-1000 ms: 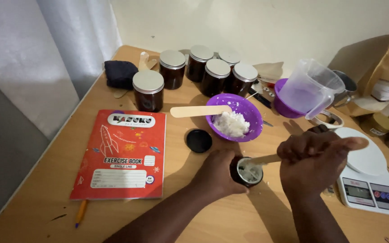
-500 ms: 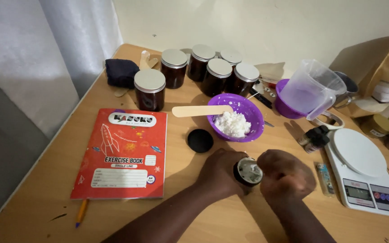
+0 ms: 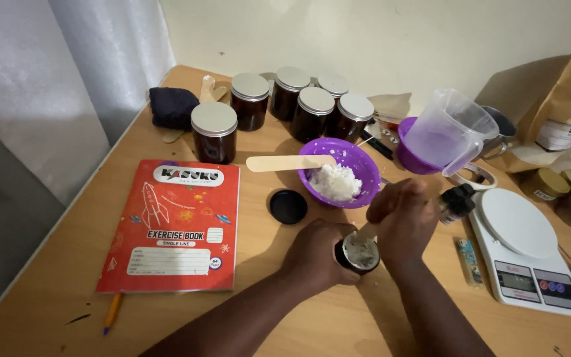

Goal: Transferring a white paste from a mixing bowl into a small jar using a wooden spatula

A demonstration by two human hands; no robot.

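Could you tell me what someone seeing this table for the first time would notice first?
Front and centre, the left hand steadies a small open jar while the right hand works a wooden stick into it. Just behind stands a purple bowl of white lumpy stuff with a flat wooden spatula across its rim. A bright red exercise book lies at the left, and lidded dark jars line the back.

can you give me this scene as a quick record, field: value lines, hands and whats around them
left hand: left hand wraps a small dark jar, open, pale fill inside
right hand: right hand grips a wooden stick dipped into that jar
lid: black lid lies on the table beside the purple bowl
bowl contents: white crumbly stuff, flat wooden spatula across the rim
behind: six dark lidded jars
left side: red exercise book
right side: white kitchen scale, clear measuring jug
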